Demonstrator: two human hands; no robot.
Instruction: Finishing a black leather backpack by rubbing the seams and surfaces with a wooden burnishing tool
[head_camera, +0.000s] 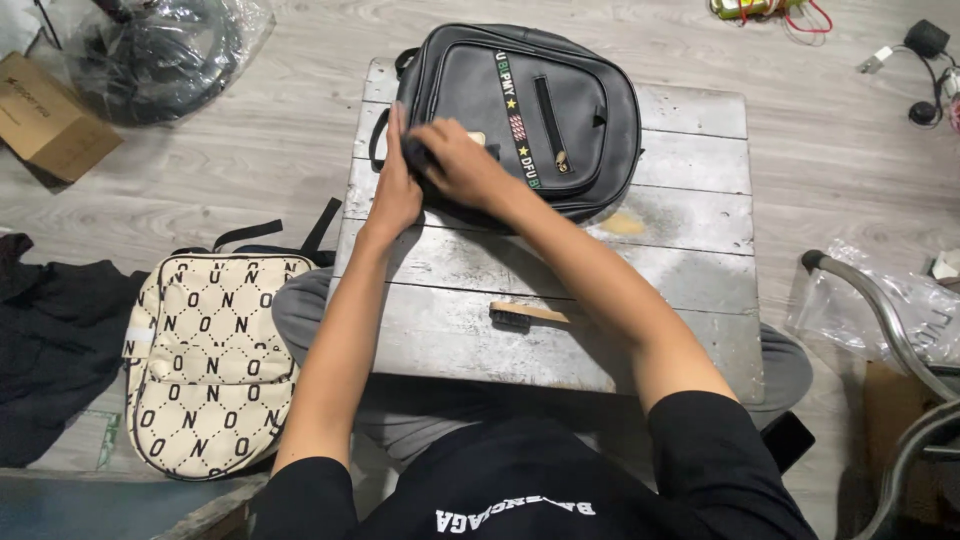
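A black leather-look backpack lay flat at twelve o'clock on a small weathered table of grey, paint-worn planks; a woven stripe with small stars and letters ran down its front beside a vertical zip pocket. The left hand was pressed flat against the bag's left edge, fingers together and straight; the right hand crossed over it and lay curled on the bag's front, closed on a dark fold of the bag, though I could not tell how tightly; a small tan patch showed just past its fingers. A wooden-backed brush with dark bristles rested on the planks at six o'clock from the bag, well apart from both hands. At eight o'clock on the floor lay a cream backpack patterned with repeated dark letters and dots; at ten o'clock sat a brown cardboard box beside a crinkled clear plastic bag over something dark; at three o'clock lay another clear plastic wrapper.
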